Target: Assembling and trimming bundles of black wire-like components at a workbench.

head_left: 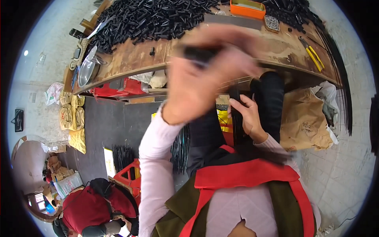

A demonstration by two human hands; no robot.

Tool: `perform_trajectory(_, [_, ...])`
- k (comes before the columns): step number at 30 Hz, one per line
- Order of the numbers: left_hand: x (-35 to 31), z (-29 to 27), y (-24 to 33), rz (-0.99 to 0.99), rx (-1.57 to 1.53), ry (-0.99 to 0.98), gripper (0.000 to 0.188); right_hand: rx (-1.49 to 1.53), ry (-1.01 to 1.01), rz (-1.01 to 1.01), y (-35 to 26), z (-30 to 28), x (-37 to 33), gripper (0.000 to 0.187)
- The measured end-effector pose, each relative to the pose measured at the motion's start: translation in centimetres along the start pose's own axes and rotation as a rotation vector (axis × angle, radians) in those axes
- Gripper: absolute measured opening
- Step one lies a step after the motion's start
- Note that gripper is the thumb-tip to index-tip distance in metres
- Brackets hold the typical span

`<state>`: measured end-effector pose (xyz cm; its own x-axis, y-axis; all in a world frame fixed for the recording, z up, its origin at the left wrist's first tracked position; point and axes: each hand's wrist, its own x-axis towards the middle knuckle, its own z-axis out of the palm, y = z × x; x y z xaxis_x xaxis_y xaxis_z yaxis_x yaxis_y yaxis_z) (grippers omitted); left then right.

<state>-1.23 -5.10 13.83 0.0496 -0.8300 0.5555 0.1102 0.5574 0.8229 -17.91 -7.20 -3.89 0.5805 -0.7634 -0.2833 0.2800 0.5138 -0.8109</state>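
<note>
My left hand [197, 79] is raised high in front of the workbench, large and smeared by motion. Its fingers curl round a short black piece [199, 54], too blurred to name further. Lower down, over my lap, my right hand [248, 116] is closed on a bundle of thin black rods [237, 128] standing between my legs. A heap of short black tubular parts [154, 19] covers the far left of the wooden workbench [126, 59]. One loose black part [152, 51] lies apart from the heap.
On the bench's right are an orange tray [247, 10], a small clear box of bits [272, 23] and yellow-handled pliers [314, 55]. A metal bowl [87, 67] sits at the left. Brown paper [306, 122] lies to the right; another person [92, 209] is lower left.
</note>
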Motion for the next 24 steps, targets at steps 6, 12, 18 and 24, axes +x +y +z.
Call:
perform_trajectory(6, [-10.3, -3.0, -14.7, -0.446, -0.231, 0.822, 0.018, -0.064, -0.049, -0.014, 1.3, 0.1, -1.9, 0.02])
perform_trajectory(12, [-9.5, 0.6, -15.3, -0.307, -0.249, 0.946, 0.019, -0.136, -0.058, -0.078, 1.3, 0.4, -2.7, 0.019])
perform_trajectory(18, [-11.6, -0.4, -15.5, -0.36, -0.321, 0.834, 0.018, -0.119, -0.027, -0.082, 1.0, 0.9, -3.2, 0.018])
perform_trajectory(24, [-13.7, -1.1, -11.1, -0.689, -0.517, 0.717, 0.019, -0.182, -0.026, -0.061, 0.9, 0.5, -4.1, 0.017])
